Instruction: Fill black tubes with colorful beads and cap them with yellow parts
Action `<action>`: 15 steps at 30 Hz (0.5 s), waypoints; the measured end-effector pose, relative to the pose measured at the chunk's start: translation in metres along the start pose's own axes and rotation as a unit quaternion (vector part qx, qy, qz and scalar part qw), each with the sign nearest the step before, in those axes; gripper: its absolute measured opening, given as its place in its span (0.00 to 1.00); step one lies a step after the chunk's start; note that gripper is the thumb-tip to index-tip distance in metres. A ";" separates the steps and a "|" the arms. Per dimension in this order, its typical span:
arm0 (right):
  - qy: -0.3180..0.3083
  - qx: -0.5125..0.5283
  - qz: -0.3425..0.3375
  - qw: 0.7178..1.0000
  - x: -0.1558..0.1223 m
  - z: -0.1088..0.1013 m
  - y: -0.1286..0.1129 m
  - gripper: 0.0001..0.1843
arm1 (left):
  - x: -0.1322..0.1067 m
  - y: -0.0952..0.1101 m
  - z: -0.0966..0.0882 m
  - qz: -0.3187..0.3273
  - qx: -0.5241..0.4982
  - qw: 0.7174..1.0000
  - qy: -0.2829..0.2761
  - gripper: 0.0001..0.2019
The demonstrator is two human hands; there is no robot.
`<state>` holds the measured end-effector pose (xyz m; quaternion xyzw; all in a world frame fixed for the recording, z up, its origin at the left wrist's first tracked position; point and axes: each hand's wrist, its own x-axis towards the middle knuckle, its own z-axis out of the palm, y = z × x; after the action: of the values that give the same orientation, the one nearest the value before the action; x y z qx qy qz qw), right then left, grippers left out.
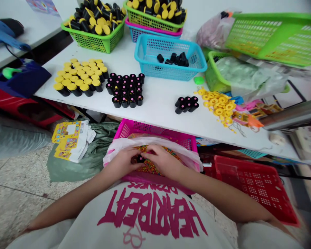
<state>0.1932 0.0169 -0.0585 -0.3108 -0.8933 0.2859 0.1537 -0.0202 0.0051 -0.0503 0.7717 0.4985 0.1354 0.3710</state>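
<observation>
My left hand (125, 161) is curled around a small black canister (140, 158) with a pink spot inside its open top. At the canister's rim are the bent fingers of my right hand (159, 158), drawn together; whatever they hold is too small to make out. Both hands are over a pink basket (168, 132) lined with a white plastic bag (194, 155). Many small multicoloured beads (151, 168) fill the bag. On the table above stand a block of open black canisters with pink centres (125, 88) and a smaller group of similar canisters (187, 103).
Yellow-capped canisters (79, 77) stand in rows at the left of the white table (155, 116). Behind are a green basket (101, 43) and a blue basket (168, 71). Yellow rings (219, 103) lie at right. A red basket (259, 186) sits low at right.
</observation>
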 end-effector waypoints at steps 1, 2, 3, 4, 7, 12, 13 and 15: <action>-0.002 -0.009 0.000 1.000 0.000 0.000 -0.001 0.16 | 0.000 -0.001 0.000 0.005 -0.005 1.000 0.003 0.12; -0.004 -0.013 0.000 1.000 0.000 0.000 -0.003 0.16 | 0.000 -0.001 0.000 0.011 -0.008 1.000 0.007 0.12; -0.003 -0.013 0.002 1.000 0.001 0.000 -0.005 0.16 | -0.001 -0.002 0.000 0.017 -0.012 1.000 0.011 0.12; 0.000 -0.007 0.005 1.000 0.001 -0.001 -0.007 0.15 | -0.001 -0.002 0.001 0.022 -0.014 1.000 0.015 0.12; 0.004 0.010 0.003 1.000 0.005 -0.004 -0.012 0.14 | 0.001 -0.005 0.001 0.038 -0.020 0.999 0.021 0.13; 0.011 0.021 0.011 1.000 0.008 -0.019 -0.018 0.14 | -0.001 -0.005 0.000 0.040 -0.019 0.999 0.026 0.14; 0.014 0.018 0.020 1.000 0.007 -0.022 -0.018 0.15 | -0.003 -0.004 -0.001 0.041 -0.018 0.999 0.029 0.14; 0.004 0.000 0.034 0.999 0.003 -0.029 -0.014 0.18 | -0.008 0.001 -0.006 0.051 -0.020 0.997 0.045 0.13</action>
<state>0.1977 0.0214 -0.0272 -0.3425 -0.8815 0.2897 0.1475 -0.0268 0.0009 -0.0439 0.7818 0.4718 0.1989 0.3558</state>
